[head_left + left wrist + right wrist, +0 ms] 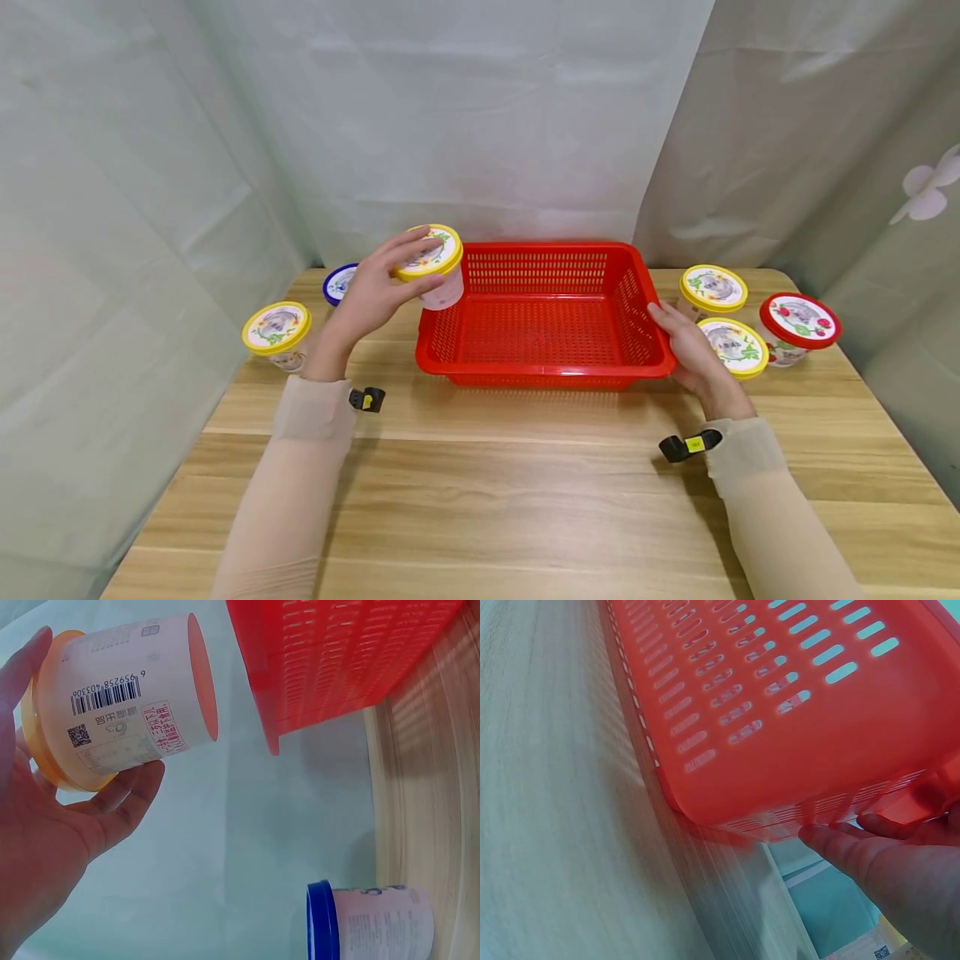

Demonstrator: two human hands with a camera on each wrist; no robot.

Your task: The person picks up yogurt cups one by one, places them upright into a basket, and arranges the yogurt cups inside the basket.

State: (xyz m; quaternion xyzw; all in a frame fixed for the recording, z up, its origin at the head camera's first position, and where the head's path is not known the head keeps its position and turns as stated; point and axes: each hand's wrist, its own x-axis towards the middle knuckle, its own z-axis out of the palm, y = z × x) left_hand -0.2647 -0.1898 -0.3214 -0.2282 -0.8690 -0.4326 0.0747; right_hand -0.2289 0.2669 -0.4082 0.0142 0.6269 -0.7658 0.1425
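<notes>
My left hand grips a paper tub by its yellow lid, thumb on one side and fingers on the other. The tub is raised at the left end of a red plastic basket, overlapping its rim in the head view. In the left wrist view the tub's barcode side shows, with its base turned toward the basket. At the basket's right end, my right hand holds the rim, the thumb on top and the fingers against the outer wall. Nothing lies inside the basket.
To the left stand a blue-lidded tub, partly behind my left hand, and a yellow-lidded tub. On the right are two yellow-lidded tubs and a red-lidded tub. Pale curtains hang behind the wooden table.
</notes>
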